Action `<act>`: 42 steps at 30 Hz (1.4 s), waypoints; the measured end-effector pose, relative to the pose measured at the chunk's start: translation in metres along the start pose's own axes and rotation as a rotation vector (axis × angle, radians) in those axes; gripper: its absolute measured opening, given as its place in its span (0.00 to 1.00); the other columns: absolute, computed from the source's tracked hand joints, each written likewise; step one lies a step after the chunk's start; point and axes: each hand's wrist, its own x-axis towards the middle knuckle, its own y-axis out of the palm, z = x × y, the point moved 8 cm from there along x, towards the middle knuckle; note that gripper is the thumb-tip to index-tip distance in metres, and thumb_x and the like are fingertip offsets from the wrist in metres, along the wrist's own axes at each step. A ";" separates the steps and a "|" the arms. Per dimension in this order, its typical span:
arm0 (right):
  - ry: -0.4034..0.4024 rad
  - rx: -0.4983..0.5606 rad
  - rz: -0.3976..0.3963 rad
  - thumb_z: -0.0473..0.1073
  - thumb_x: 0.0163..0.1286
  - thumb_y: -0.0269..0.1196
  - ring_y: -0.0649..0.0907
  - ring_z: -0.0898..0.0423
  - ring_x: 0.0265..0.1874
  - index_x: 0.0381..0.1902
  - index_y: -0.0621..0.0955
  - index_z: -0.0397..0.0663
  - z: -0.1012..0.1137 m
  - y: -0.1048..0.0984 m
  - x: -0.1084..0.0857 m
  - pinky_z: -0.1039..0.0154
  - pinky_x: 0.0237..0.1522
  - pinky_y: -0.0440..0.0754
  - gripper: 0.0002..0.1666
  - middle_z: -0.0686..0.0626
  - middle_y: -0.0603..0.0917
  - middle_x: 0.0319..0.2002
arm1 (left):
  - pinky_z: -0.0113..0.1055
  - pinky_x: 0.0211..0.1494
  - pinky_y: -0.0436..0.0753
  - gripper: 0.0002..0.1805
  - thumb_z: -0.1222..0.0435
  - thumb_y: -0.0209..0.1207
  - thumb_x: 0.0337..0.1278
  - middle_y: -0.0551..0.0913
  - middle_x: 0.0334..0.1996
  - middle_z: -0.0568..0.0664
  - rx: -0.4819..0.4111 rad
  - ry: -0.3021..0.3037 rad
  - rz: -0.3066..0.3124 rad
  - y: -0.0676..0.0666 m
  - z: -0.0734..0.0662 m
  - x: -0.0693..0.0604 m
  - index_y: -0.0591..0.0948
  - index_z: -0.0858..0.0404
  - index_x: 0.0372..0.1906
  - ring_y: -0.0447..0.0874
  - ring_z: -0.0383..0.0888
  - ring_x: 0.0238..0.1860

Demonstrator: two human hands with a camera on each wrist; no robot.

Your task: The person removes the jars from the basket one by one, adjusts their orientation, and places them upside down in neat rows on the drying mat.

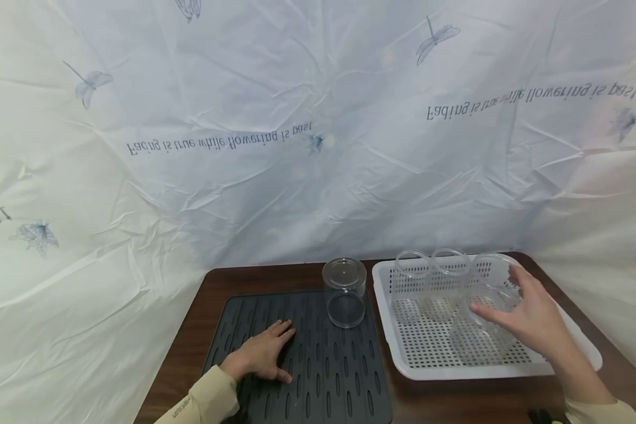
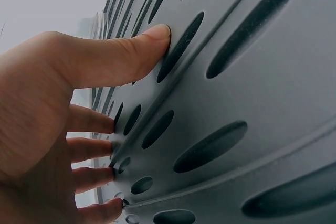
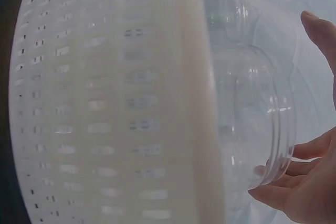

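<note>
My left hand [image 1: 262, 353] rests on a dark grey ribbed mat [image 1: 323, 386] with oval slots, its fingers spread and fingertips touching the surface. In the left wrist view the thumb also lies against the mat. At the right, my right hand [image 1: 535, 315] is around the rim of a wide clear jar [image 1: 482, 344] in a white perforated basket [image 1: 456, 373]. Its fingers are at the rim in the right wrist view, while the thumb [image 3: 319, 32] stands apart from the jar. Near the mat's back right corner stands another clear jar [image 1: 345, 303], apparently bottom up.
More clear glass vessels stand at the back of the basket, including a narrow one [image 1: 412, 268] and another beside it [image 1: 450, 265]. A brown wooden table [image 1: 275, 277] bears everything. Behind it hangs a white printed sheet [image 1: 307, 194]. A small dark and yellow-green thing [image 1: 543, 417] shows at the front edge.
</note>
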 end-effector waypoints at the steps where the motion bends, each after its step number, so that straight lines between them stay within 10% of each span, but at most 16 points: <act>1: -0.001 0.004 -0.001 0.60 0.51 0.75 0.68 0.23 0.55 0.75 0.47 0.30 -0.001 0.001 -0.001 0.26 0.45 0.68 0.71 0.20 0.64 0.61 | 0.68 0.58 0.71 0.56 0.38 0.70 0.40 0.54 0.77 0.52 0.000 0.002 0.001 0.000 0.000 0.000 0.62 0.56 0.75 0.50 0.56 0.77; 26: -0.033 0.180 -0.056 0.51 0.50 0.78 0.61 0.25 0.66 0.77 0.51 0.39 -0.015 0.005 -0.012 0.25 0.61 0.55 0.67 0.26 0.59 0.70 | 0.67 0.61 0.70 0.56 0.39 0.71 0.40 0.54 0.77 0.54 -0.012 -0.001 -0.011 -0.003 0.002 0.000 0.63 0.57 0.74 0.50 0.58 0.76; 31: -0.047 0.205 -0.098 0.48 0.50 0.78 0.60 0.32 0.69 0.77 0.52 0.43 -0.018 0.004 -0.020 0.52 0.75 0.54 0.66 0.29 0.62 0.70 | 0.68 0.60 0.69 0.56 0.39 0.71 0.40 0.54 0.77 0.53 -0.012 -0.004 -0.008 -0.001 0.003 0.001 0.63 0.56 0.74 0.50 0.57 0.77; 34: -0.054 0.228 -0.140 0.45 0.49 0.79 0.61 0.60 0.73 0.77 0.54 0.43 -0.022 0.003 -0.024 0.82 0.67 0.54 0.65 0.29 0.64 0.69 | 0.68 0.60 0.69 0.56 0.38 0.71 0.40 0.54 0.77 0.53 -0.013 -0.006 -0.004 0.000 0.002 0.001 0.63 0.56 0.74 0.50 0.57 0.77; 37: -0.044 0.211 -0.154 0.45 0.48 0.79 0.60 0.77 0.66 0.76 0.56 0.41 -0.026 0.004 -0.029 0.91 0.57 0.51 0.63 0.30 0.66 0.67 | 0.68 0.60 0.70 0.56 0.38 0.71 0.40 0.54 0.77 0.53 -0.009 -0.005 0.001 0.000 0.002 0.001 0.63 0.56 0.74 0.51 0.57 0.77; 42: 0.018 0.146 -0.053 0.51 0.51 0.77 0.65 0.38 0.68 0.76 0.54 0.39 -0.035 0.009 -0.031 0.55 0.72 0.61 0.63 0.27 0.65 0.67 | 0.68 0.60 0.70 0.56 0.38 0.70 0.40 0.54 0.77 0.53 -0.012 0.001 0.006 0.001 0.001 0.001 0.62 0.56 0.75 0.50 0.57 0.77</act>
